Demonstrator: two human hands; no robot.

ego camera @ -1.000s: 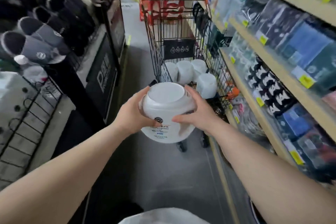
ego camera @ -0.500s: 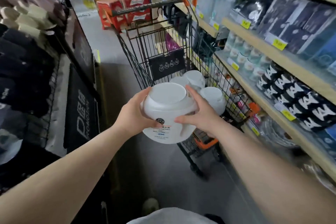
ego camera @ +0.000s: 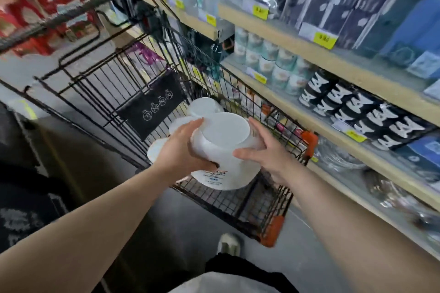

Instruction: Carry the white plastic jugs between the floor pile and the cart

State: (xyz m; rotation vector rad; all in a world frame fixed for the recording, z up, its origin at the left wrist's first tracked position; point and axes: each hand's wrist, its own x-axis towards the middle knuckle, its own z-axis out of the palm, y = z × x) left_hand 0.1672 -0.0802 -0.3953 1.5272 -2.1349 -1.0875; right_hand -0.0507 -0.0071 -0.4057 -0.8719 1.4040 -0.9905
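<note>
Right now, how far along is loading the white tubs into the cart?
Done: several white tubs already sit in the black wire cart. In hand: the left hand and right hand grip one more white tub from both sides, above the cart's near end. Left: this tub is not yet set down inside.

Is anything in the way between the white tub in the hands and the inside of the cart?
Nothing visible blocks it. Both hands, left hand and right hand, hold the white tub over the open-topped cart; other white tubs already sit inside.
</note>
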